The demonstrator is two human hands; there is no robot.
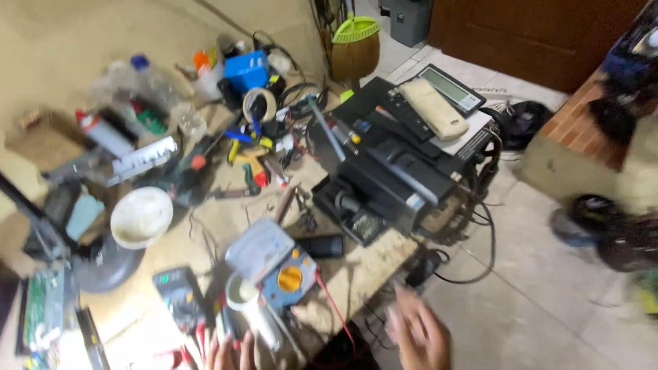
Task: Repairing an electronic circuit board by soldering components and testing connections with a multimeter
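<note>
My right hand [419, 332] hangs blurred beyond the workbench's front right corner, fingers spread and holding nothing. Only the fingertips of my left hand [229, 353] show at the bottom edge, next to several red-handled screwdrivers [199, 342] and a white mug [241, 293]. Just above them a blue and orange multimeter [289, 277] lies on the wooden workbench [370, 260], with a red lead [332, 301] trailing off it.
A black printer [391, 154] with a beige remote [433, 108] fills the bench's right side. Also on the bench: a white bowl [141, 217], tape roll [260, 104], blue box [245, 70], bottles, pliers and cables. Tiled floor [534, 288] lies to the right, a broom [355, 44] behind.
</note>
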